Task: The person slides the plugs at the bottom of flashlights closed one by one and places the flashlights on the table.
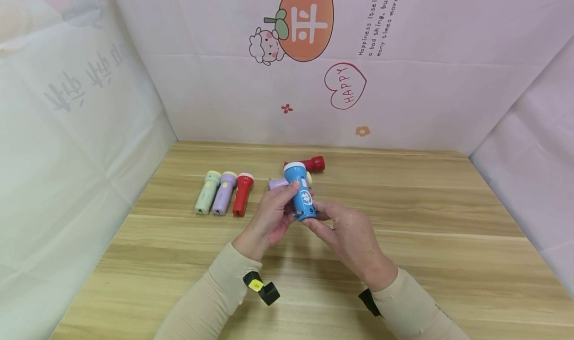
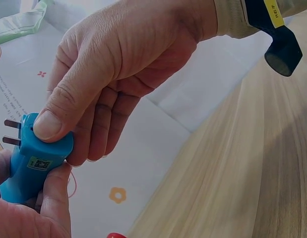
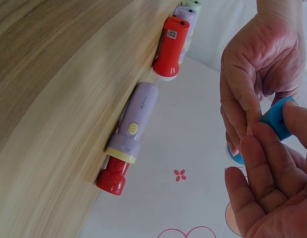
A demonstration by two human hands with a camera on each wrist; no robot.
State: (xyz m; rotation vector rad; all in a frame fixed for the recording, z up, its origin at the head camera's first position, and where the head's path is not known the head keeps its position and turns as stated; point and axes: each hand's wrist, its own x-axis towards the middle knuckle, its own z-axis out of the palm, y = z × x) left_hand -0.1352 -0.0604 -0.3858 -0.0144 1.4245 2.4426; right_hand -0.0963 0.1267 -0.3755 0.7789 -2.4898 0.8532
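A blue flashlight (image 1: 306, 196) with a white rim and a white printed emblem is held between both hands, head end up and away. My left hand (image 1: 274, 211) grips its body from the left, the thumb along its side. My right hand (image 1: 352, 235) pinches the base end. In the left wrist view the right hand (image 2: 123, 64) has its thumb on the end of the flashlight (image 2: 36, 158), beside two bare metal prongs (image 2: 12, 133). The right wrist view shows the left hand (image 3: 260, 64) beyond the right (image 3: 277, 198), which covers much of the flashlight.
Left on the wooden table (image 1: 426, 195), a green flashlight (image 1: 208, 194), a purple one (image 1: 225, 194) and a red one (image 1: 242, 195) lie side by side. Behind the hands lie another purple flashlight (image 3: 136, 114) and another red flashlight (image 1: 316, 164). A printed cloth (image 1: 224, 90) stands behind the table.
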